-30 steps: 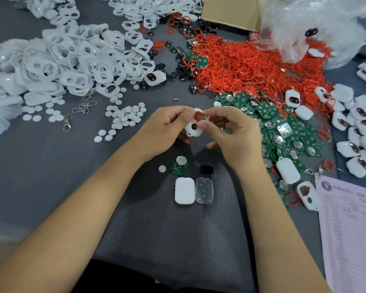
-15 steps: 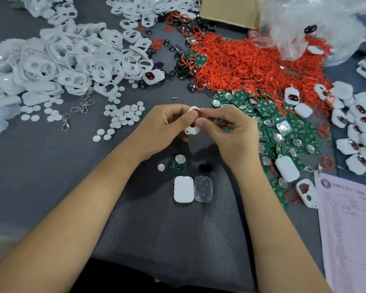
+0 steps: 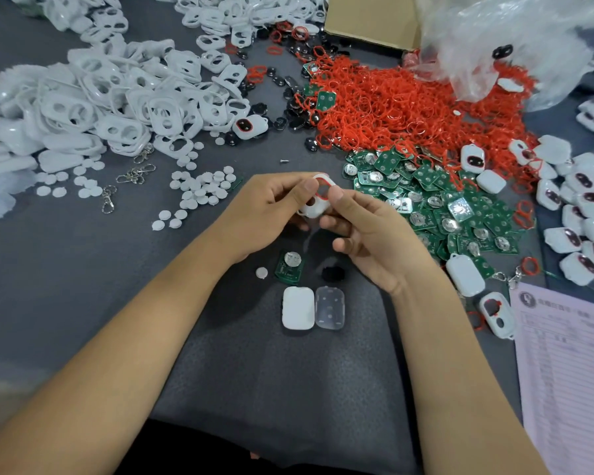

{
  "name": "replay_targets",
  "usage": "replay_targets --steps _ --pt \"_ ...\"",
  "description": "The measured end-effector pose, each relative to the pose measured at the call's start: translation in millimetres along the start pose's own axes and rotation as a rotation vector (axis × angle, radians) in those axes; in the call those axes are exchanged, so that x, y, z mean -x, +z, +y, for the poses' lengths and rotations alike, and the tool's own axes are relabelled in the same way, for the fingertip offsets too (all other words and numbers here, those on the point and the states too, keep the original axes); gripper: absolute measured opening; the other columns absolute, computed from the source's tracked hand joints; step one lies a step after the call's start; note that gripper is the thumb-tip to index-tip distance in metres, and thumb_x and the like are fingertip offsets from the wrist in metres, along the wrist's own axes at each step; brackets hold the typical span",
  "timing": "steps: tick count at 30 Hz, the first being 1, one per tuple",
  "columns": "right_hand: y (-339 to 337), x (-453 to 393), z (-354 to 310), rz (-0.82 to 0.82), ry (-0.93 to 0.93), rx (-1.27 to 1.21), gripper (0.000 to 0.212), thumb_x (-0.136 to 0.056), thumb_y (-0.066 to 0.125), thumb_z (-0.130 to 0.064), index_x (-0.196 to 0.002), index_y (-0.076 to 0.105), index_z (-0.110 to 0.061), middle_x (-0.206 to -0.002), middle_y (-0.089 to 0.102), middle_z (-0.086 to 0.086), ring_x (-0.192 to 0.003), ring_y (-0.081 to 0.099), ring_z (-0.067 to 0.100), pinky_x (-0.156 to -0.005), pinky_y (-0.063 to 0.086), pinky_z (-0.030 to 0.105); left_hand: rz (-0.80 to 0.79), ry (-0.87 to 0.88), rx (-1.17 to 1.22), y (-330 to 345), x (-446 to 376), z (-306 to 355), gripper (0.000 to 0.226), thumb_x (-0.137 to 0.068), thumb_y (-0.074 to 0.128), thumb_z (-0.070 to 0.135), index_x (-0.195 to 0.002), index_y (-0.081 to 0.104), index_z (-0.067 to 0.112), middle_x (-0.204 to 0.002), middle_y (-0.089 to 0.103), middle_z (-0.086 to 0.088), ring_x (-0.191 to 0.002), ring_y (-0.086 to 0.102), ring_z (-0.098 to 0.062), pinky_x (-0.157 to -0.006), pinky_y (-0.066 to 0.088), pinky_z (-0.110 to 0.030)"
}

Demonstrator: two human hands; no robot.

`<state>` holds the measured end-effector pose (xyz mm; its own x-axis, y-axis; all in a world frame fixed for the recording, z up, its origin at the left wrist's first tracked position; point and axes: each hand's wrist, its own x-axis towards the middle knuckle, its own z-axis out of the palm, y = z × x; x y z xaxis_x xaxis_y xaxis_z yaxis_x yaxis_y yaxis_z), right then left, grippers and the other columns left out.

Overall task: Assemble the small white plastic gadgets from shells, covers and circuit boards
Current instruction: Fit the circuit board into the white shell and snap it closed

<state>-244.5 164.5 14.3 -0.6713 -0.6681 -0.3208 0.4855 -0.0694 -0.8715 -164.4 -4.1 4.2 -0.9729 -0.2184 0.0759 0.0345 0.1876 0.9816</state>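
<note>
Holding a white shell [image 3: 314, 204] up over the gray tabletop [image 3: 83, 269], the left hand [image 3: 268, 214] and right hand [image 3: 367, 231] pinch it with curled fingers. Below them lie a green board [image 3: 288, 267], a white cover [image 3: 298, 307] and a clear cover [image 3: 330, 307]. The shell has a red ring [image 3: 323, 186] in its top hole.

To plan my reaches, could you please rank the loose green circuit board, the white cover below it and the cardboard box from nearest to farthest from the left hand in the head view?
From the left hand:
1. Circuit board, just below the hand.
2. White cover, lower still, beside the clear cover.
3. Cardboard box, far off at the top edge.
</note>
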Motion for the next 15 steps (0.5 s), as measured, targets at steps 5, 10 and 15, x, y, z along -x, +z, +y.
replay_targets --steps 5,10,15 --pt "0.3 -0.7 -1.8 -0.018 0.021 -0.045 0.023 -0.084 0.071 -0.031 -0.096 0.071 -0.011 -0.077 0.073 -0.003 -0.063 0.067 0.002 -0.044 0.048 0.013 -0.099 0.030 -0.008 -0.2 1.5 2.0 0.028 -0.108 0.053 0.023 -0.130 0.070 0.018 -0.090 0.071 0.006 -0.076 0.062 -0.010 -0.071 0.058 -0.027" --pt "-0.1 0.4 -2.9 -0.013 0.000 0.077 0.031 -0.085 0.070 -0.034 -0.095 0.068 -0.004 -0.079 0.075 0.006 -0.068 0.071 0.007 -0.050 0.056 0.018 -0.110 0.046 -0.072 -1.5 1.2 1.7 0.030 -0.108 0.054 0.018 -0.132 0.069 0.008 -0.085 0.070 -0.001 -0.071 0.060 -0.009 -0.066 0.056 -0.024" --pt "3.9 -0.3 -1.7 0.067 -0.005 0.107 0.025 -0.103 0.061 -0.021 -0.094 0.067 0.002 -0.082 0.074 0.016 -0.069 0.074 0.016 -0.058 0.059 0.022 -0.108 0.058 -0.118 -0.9 0.4 -0.2 0.026 -0.108 0.055 0.019 -0.127 0.071 0.009 -0.096 0.073 -0.020 -0.076 0.066 -0.018 -0.067 0.059 -0.031"
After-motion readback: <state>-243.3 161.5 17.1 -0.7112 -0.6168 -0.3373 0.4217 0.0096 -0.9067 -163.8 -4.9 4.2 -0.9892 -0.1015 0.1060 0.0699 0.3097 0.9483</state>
